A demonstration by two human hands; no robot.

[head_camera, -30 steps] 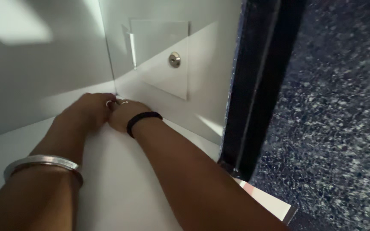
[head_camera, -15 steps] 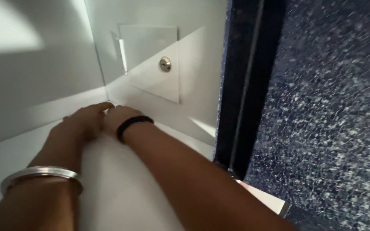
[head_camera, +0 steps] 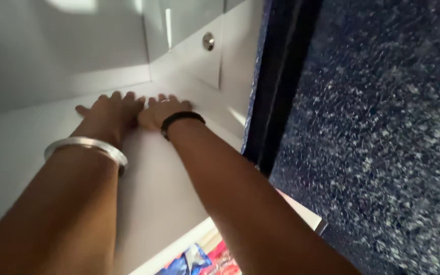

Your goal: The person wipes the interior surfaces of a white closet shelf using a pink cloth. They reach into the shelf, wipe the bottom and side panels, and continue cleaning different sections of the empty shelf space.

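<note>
Both my hands lie flat, palms down, side by side on the white floor [head_camera: 148, 188] of a white cabinet compartment. My left hand [head_camera: 110, 113] has its fingers spread toward the back corner and wears a silver bangle [head_camera: 85, 146] on the wrist. My right hand [head_camera: 165, 110] rests beside it, touching it, with a ring on one finger and a black band [head_camera: 181, 121] on the wrist. Neither hand holds anything.
A white plate with a round metal lock [head_camera: 208, 41] sits on the right inner wall. A dark frame edge [head_camera: 273, 86] and a speckled dark blue panel [head_camera: 378, 132] stand to the right. Colourful fabric [head_camera: 204, 257] shows below the compartment's front edge.
The hands were bunched together at the back corner; now they lie flat with fingers spread, slightly back from it. The view has tilted down, so the front edge and the fabric appear.
</note>
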